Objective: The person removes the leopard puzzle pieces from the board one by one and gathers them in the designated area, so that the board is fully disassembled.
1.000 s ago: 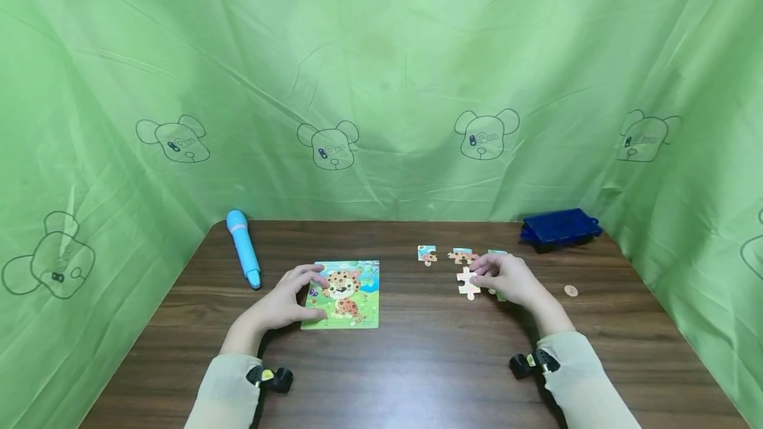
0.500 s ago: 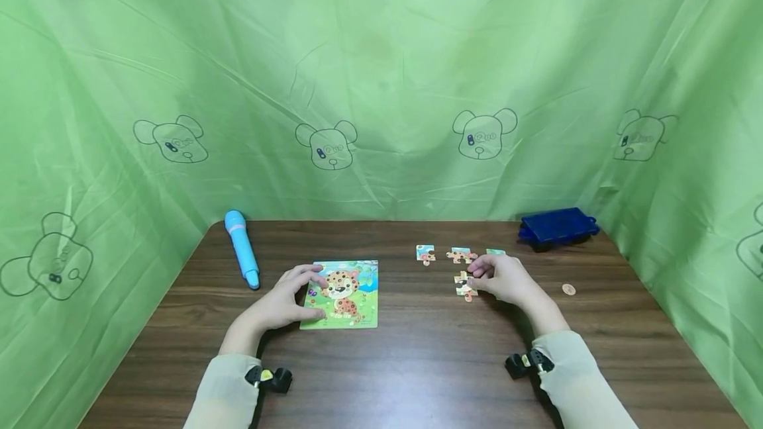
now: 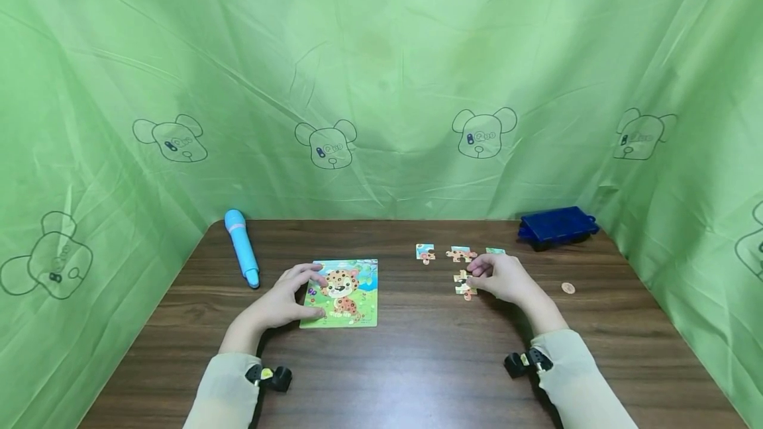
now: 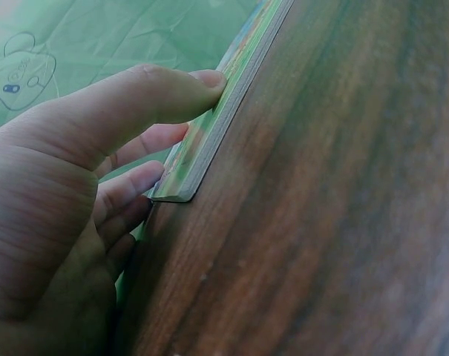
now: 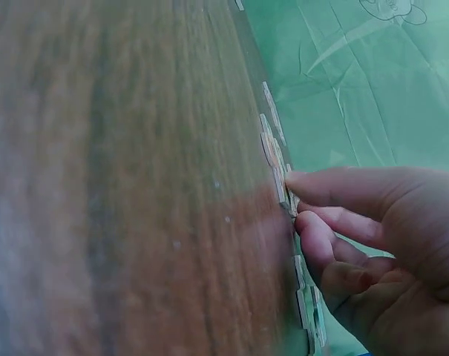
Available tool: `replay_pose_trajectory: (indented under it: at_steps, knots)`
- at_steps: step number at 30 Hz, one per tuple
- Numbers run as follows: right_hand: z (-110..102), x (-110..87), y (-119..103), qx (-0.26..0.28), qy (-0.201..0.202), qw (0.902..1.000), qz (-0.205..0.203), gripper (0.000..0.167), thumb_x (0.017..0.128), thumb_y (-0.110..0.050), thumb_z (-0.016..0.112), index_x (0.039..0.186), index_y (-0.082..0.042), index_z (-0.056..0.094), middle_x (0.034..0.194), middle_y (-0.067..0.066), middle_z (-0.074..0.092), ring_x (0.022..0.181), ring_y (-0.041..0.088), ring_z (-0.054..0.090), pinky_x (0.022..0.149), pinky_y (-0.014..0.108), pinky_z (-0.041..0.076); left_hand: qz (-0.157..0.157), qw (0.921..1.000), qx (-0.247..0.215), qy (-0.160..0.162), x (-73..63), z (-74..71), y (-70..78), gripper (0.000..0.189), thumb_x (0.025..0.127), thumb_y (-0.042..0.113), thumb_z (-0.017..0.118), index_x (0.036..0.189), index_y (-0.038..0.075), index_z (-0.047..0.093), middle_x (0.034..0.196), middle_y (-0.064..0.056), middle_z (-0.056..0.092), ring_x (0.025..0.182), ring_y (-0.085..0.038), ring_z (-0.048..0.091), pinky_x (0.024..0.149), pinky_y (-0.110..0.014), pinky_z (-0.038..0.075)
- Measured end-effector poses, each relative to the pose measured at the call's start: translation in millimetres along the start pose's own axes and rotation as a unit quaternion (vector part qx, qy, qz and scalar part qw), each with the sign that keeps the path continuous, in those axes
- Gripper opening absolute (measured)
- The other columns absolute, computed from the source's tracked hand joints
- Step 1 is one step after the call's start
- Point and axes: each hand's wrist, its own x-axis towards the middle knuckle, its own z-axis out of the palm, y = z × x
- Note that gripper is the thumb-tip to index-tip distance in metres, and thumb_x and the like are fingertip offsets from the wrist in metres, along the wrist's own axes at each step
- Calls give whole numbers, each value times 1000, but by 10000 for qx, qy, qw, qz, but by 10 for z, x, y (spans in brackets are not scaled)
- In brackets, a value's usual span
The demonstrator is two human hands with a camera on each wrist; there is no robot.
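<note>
One jigsaw piece (image 3: 461,288) sits at the fingertips of the right hand (image 3: 503,280), well to the right of the leopard picture board (image 3: 363,306). A second ago this piece showed a plain pale face; now its printed side faces up, and it has hardly moved over the last half second. For the work in hand, that probably means its printing can be matched against the board.

The thumb and forefinger of the right hand are drawn close together and appear to pinch the piece at its right edge; the other fingers curl under. The piece lies to the left of those fingertips, at or just above the table (image 3: 387,376); which of the two cannot be told.

The left hand (image 3: 280,303) spans the left side of the board, thumb and fingers spread well apart, touching it without a grip on any piece.

Beyond and to the right of the board lie a blue-topped corner piece (image 3: 425,252), a spotted edge piece (image 3: 459,254) and a partly covered green-and-blue piece (image 3: 495,251). Anything beneath the right palm is hidden.
</note>
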Motion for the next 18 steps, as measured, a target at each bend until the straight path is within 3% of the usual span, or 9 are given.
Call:
replay_pose_trajectory:
  at_steps: [6,9,14,18]
  knots:
    - [-161,-64,-165,522,628,9964,246,20,99,-22,83,109,-6,81,97,6,79,86,18,71,72,28,56,-58,9999,77,29,7,-6,18,75,85,46,94,146,18,61,166,-12,45,156,-47,32,120,-76,29]
    - [-203,-109,-334,704,726,9946,218,20,100,-24,83,109,-6,81,98,6,79,88,18,70,73,28,56,-135,9999,85,64,17,-2,29,86,84,48,95,153,15,56,165,-13,46,155,-46,34,121,-74,30]
    - [-80,-174,-786,584,402,9974,83,19,98,-25,83,105,-8,81,95,2,80,83,15,71,75,31,57,-103,9998,145,33,18,7,28,94,85,49,93,160,11,50,167,-15,42,155,-48,33,119,-75,32]
    - [191,-117,-1164,464,49,9989,-24,15,97,-28,82,101,-14,81,91,-4,78,81,12,70,79,36,57,-128,9998,123,8,-4,-7,24,102,87,48,92,166,8,42,174,-16,31,159,-50,26,120,-78,29]
